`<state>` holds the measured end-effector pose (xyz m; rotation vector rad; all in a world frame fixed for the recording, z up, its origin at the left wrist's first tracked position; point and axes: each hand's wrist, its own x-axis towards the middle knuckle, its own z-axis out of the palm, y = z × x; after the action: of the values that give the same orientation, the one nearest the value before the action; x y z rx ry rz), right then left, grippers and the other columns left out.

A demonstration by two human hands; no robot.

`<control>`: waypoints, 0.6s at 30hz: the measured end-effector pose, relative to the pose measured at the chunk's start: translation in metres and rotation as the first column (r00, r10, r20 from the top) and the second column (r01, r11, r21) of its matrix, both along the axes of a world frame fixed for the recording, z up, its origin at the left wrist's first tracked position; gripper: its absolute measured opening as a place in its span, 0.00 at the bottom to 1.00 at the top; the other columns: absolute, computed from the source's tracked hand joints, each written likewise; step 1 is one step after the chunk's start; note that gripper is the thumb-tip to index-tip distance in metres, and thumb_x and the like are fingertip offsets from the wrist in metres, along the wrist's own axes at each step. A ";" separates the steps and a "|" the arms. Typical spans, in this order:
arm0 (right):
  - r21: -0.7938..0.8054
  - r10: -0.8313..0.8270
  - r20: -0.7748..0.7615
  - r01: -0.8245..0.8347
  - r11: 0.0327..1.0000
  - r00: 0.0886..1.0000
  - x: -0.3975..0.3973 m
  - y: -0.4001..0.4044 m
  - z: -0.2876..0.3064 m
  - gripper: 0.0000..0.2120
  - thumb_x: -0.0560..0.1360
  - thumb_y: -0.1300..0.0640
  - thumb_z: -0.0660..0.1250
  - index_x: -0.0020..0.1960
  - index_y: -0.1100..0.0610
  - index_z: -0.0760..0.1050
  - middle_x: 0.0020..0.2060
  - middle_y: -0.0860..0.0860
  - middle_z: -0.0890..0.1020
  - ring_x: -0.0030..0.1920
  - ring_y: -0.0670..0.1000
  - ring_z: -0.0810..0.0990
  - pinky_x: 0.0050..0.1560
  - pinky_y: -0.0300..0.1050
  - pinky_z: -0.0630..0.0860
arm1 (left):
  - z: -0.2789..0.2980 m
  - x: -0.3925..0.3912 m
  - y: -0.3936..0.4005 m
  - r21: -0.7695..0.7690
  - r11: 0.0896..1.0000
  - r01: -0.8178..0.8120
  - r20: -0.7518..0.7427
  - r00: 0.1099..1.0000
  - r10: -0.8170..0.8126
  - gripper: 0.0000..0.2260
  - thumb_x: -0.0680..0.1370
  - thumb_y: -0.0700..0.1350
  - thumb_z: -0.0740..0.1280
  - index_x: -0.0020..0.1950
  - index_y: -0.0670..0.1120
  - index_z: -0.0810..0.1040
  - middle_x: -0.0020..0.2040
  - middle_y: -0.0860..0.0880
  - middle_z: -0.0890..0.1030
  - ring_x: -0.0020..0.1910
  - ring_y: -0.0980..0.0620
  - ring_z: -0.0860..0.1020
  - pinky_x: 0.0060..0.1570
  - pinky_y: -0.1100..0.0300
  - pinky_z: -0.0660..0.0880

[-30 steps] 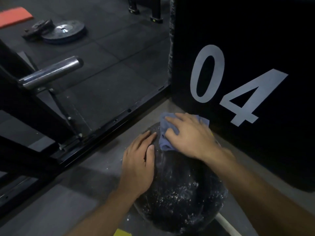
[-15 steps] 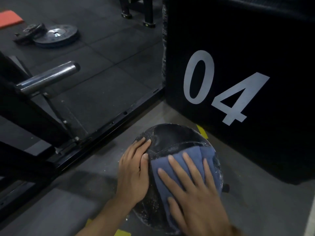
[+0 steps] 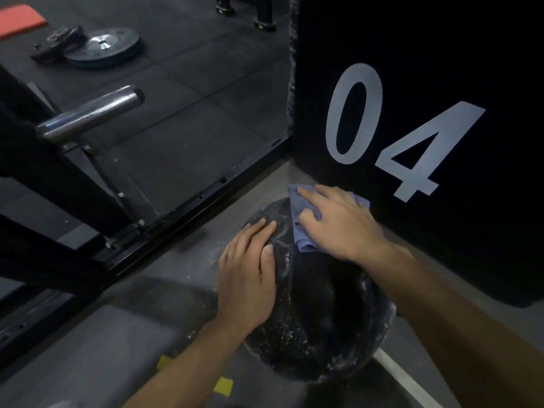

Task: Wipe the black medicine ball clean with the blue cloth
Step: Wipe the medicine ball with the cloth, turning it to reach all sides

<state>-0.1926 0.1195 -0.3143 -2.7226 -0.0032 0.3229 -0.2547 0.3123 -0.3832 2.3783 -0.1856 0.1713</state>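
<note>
The black medicine ball (image 3: 321,325) lies on the grey floor, low in the middle of the view, speckled with white dust on its near side. My left hand (image 3: 250,275) rests flat on the ball's left flank, fingers together, holding nothing. My right hand (image 3: 338,222) presses the blue cloth (image 3: 300,231) against the ball's far top. The cloth shows at the fingertips and under the palm's left edge; the rest is hidden by the hand.
A big black box marked "04" (image 3: 412,113) stands right behind the ball. A black rack frame with a steel peg (image 3: 91,116) is to the left. Weight plates (image 3: 103,47) and an orange pad (image 3: 20,20) lie far left. Yellow tape marks (image 3: 223,385) and a white line (image 3: 403,378) cross the floor.
Half a second ago my right hand and cloth were on the ball's near face; they have swept back up to its far top. The left hand has stayed on the ball's left side.
</note>
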 end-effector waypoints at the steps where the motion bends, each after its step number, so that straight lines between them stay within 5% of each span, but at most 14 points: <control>1: -0.012 0.006 0.029 -0.005 1.000 1.000 -0.014 0.000 0.000 0.30 0.79 0.40 0.49 0.81 0.37 0.56 0.82 0.45 0.59 0.82 0.51 0.55 0.80 0.64 0.53 | 0.000 -0.001 -0.001 0.002 1.000 0.003 0.007 1.000 -0.003 0.21 0.86 0.53 0.50 0.76 0.56 0.72 0.76 0.58 0.71 0.76 0.57 0.67 0.74 0.42 0.66; 5: -0.036 0.023 0.180 -0.017 0.999 0.983 -0.086 -0.006 -0.003 0.33 0.78 0.41 0.45 0.83 0.38 0.53 0.84 0.44 0.52 0.84 0.50 0.45 0.83 0.57 0.42 | -0.002 -0.016 -0.007 0.043 0.999 0.029 0.053 0.998 -0.031 0.21 0.86 0.52 0.51 0.78 0.55 0.70 0.78 0.58 0.69 0.79 0.56 0.65 0.75 0.40 0.65; 11: -0.010 -0.042 0.413 0.050 0.999 0.910 -0.175 -0.008 -0.034 0.35 0.76 0.47 0.58 0.83 0.47 0.59 0.84 0.51 0.57 0.84 0.58 0.52 0.78 0.68 0.57 | 0.016 -0.036 -0.037 0.107 0.990 0.092 -0.015 0.996 -0.091 0.24 0.86 0.58 0.43 0.81 0.60 0.61 0.82 0.61 0.59 0.82 0.62 0.50 0.81 0.44 0.53; 15: -0.071 -0.084 0.458 0.130 0.989 0.885 -0.200 -0.021 -0.048 0.35 0.76 0.47 0.58 0.83 0.47 0.58 0.84 0.53 0.57 0.84 0.62 0.54 0.75 0.74 0.60 | 0.023 -0.040 -0.031 -0.057 0.997 0.057 -0.043 0.997 -0.059 0.25 0.86 0.59 0.46 0.83 0.58 0.55 0.84 0.61 0.53 0.82 0.65 0.47 0.82 0.53 0.45; 18: -0.093 -0.040 0.523 0.104 0.990 0.852 -0.209 -0.032 -0.054 0.29 0.84 0.44 0.50 0.84 0.46 0.56 0.84 0.55 0.56 0.83 0.65 0.55 0.77 0.71 0.56 | 0.010 -0.029 -0.016 -0.070 0.997 -0.036 -0.125 0.992 0.027 0.27 0.84 0.62 0.44 0.83 0.58 0.58 0.82 0.62 0.57 0.79 0.66 0.50 0.83 0.48 0.48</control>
<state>-0.4014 0.0879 -0.3687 -2.8283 -0.0329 -0.4602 -0.2842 0.2964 -0.3731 2.3119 -0.0816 0.0440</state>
